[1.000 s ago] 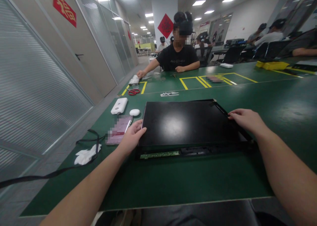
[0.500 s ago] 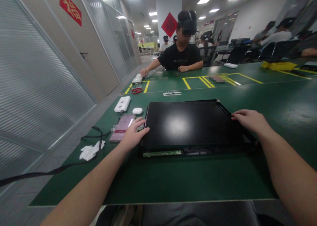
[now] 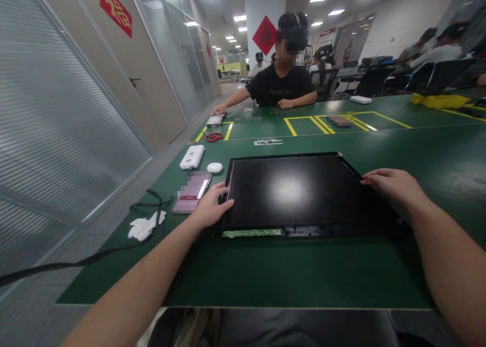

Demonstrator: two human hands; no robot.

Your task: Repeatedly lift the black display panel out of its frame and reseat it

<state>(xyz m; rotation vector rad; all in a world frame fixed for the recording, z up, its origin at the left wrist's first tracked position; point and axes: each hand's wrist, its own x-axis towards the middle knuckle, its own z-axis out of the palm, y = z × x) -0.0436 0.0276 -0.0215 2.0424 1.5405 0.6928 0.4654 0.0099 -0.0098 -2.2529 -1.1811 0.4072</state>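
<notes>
A black LCD screen panel [image 3: 281,190] lies flat, face up, in a thin black frame [image 3: 326,231] in front of me. Along the frame's near left side runs a narrow green circuit board [image 3: 252,233]. At the left edge, my left hand [image 3: 211,205] grips the panel, thumb on top and fingers along the side. My right hand [image 3: 395,187] pinches the frame's right side between thumb and fingers. The undersides of the fingertips are hidden on both hands.
Left of the panel are a phone [image 3: 191,194], a white earbud case [image 3: 214,167], a white power bank [image 3: 192,157], crumpled white gloves or tissue [image 3: 146,226] and a black strap [image 3: 94,258]. Farther back lie red-handled scissors [image 3: 214,137]. Across the green table [image 3: 296,276] sits another person [image 3: 288,86].
The panel has shifted a little relative to the frame, so the frame's border now shows along its far and left sides. Both hands stay at the edges. The view has swung slightly left.
</notes>
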